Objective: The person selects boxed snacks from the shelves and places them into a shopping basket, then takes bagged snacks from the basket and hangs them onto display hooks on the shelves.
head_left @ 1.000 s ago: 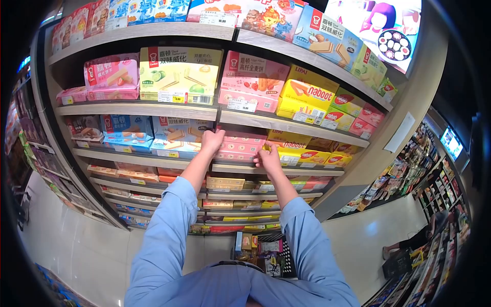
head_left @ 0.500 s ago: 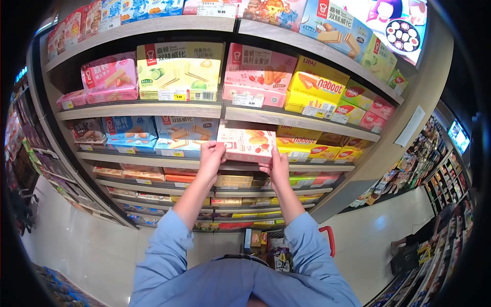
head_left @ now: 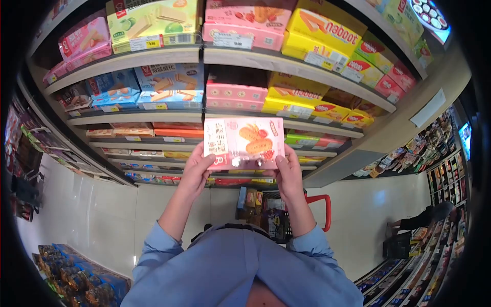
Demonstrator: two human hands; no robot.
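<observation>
A pink and white biscuit box (head_left: 245, 143) with pictures of biscuits and berries is held level between my two hands, its broad printed face up. My left hand (head_left: 194, 169) grips its left end, thumb on top and fingers underneath. At the opposite end, my right hand (head_left: 289, 173) holds it the same way. Behind the box, pink biscuit packs (head_left: 235, 97) stand on a shelf (head_left: 240, 116), with yellow nabob-style wafer boxes (head_left: 296, 92) to their right and blue wafer boxes (head_left: 171, 84) to their left.
Below me stands a shopping basket or cart with a red handle (head_left: 327, 212), holding several packages (head_left: 250, 198). Upper shelves carry a green wafer box (head_left: 153, 25). At the right, a person (head_left: 429, 217) bends near a black basket (head_left: 396, 246). Stacked goods (head_left: 76, 276) sit lower left.
Both hands have drawn the pink biscuit box away from the shelf and toward me. Its printed face now shows fully. My view has tilted further down.
</observation>
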